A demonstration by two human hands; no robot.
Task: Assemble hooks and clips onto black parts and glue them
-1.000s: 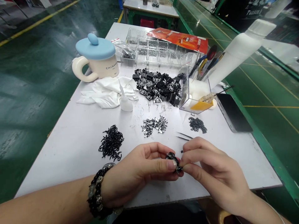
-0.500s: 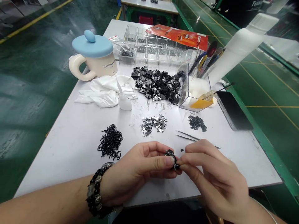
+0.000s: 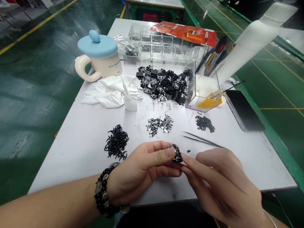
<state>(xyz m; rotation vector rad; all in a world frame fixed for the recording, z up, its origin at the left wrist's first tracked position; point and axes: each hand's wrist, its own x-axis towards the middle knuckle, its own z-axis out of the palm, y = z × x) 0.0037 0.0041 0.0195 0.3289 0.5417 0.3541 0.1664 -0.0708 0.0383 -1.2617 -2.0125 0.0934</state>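
Green epoxy floor with yellow lines spreads out on the left, and a white counter runs through the middle of the view. At its far left stand a cream mug with a blue silicone lid and a crumpled white cloth, with a small squeeze bottle just beside it. Nearer lies a tangled pile of black hook-shaped parts. Beyond the left hand, which wears a beaded bracelet, a loose pile of silver parts sits below a much larger black-and-silver heap. Behind that heap, a clear compartment box holds small dark parts in its cells.

The left thumb and fingers pinch a small black-and-silver cluster above the counter. The right hand comes in from the other side with its fingers drawn nearly together, their tips at the cluster, though whether they grip it cannot be told. To the right lie tweezers, a small pile of black parts, a clear acrylic holder and a phone. The large heap remains far bigger than either loose pile.
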